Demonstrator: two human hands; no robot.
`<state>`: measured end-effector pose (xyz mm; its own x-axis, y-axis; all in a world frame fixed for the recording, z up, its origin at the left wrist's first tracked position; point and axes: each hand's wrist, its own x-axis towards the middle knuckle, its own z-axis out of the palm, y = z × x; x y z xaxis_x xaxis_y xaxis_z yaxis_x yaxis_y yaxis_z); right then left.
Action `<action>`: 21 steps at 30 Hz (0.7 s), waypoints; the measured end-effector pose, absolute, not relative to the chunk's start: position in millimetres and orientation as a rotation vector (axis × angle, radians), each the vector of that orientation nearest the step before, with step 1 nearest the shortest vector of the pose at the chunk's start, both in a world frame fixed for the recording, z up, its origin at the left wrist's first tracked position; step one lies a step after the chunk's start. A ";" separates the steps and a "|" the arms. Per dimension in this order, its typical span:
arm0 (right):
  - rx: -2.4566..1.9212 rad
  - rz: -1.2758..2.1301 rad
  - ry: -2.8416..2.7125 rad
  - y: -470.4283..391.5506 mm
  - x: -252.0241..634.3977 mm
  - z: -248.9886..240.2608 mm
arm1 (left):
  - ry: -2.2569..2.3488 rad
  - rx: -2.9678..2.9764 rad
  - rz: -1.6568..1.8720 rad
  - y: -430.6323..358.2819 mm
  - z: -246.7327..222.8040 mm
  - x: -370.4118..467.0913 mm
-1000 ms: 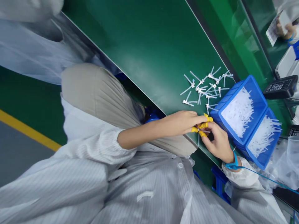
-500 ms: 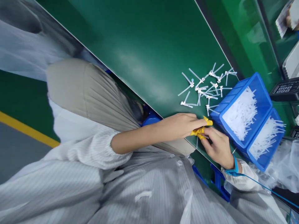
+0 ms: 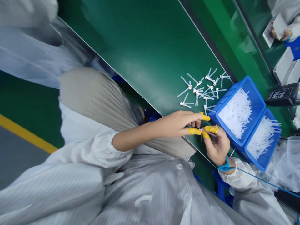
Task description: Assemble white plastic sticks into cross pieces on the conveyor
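My right hand (image 3: 217,145) pinches a small white connector with thin clear tubes (image 3: 211,133) between yellow-covered thumb and finger. My left hand (image 3: 181,123) is beside it, its thumb tip at the connector and its index finger lifted apart. That hand's other fingers are curled under. Yellow finger cots (image 3: 195,131) cover the working fingertips of both hands. Just beyond the hands, several white connectors with tubes (image 3: 198,91) lie scattered on the green table (image 3: 140,56). A blue strap (image 3: 227,167) with a cord circles my right wrist.
A blue bin (image 3: 221,112) holding many short clear tubes stands right of the hands, against a second blue bin (image 3: 262,164) of tubes. Clear plastic bags (image 3: 290,162) lie farther right. A black device (image 3: 282,94) sits behind, and another person's hand (image 3: 284,33) shows at top right.
The hands have parted slightly: my left index finger and thumb have spread, and my right hand has turned, showing the pinched connector. The whole view has shifted a little.
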<state>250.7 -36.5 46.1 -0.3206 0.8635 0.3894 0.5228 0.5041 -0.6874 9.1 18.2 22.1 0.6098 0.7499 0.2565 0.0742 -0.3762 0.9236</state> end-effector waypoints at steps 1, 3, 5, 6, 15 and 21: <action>-1.084 0.575 -1.960 -35.7 251.6 44.6 | 0.646 1.782 0.849 18.4 24.6 7.8; -0.998 0.574 -1.933 -33.8 253.1 42.6 | 0.614 1.704 0.832 17.8 28.4 6.1; -0.957 0.560 -1.945 -32.3 254.3 41.4 | 0.583 1.641 0.811 16.4 29.6 6.4; -0.960 0.550 -1.957 -31.8 254.9 41.0 | 0.572 1.611 0.807 15.7 29.2 7.2; -1.055 0.580 -1.957 -33.0 258.6 39.9 | 0.614 1.494 0.926 14.7 27.7 10.3; -0.951 0.622 -1.942 -28.4 255.1 41.0 | 0.613 1.422 0.887 15.4 30.4 9.3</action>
<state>255.1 -28.4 41.0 -0.3373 0.8093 0.4808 0.3790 0.5843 -0.7176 9.3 15.4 30.4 0.5572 0.8177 0.1446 -0.1536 -0.0696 0.9857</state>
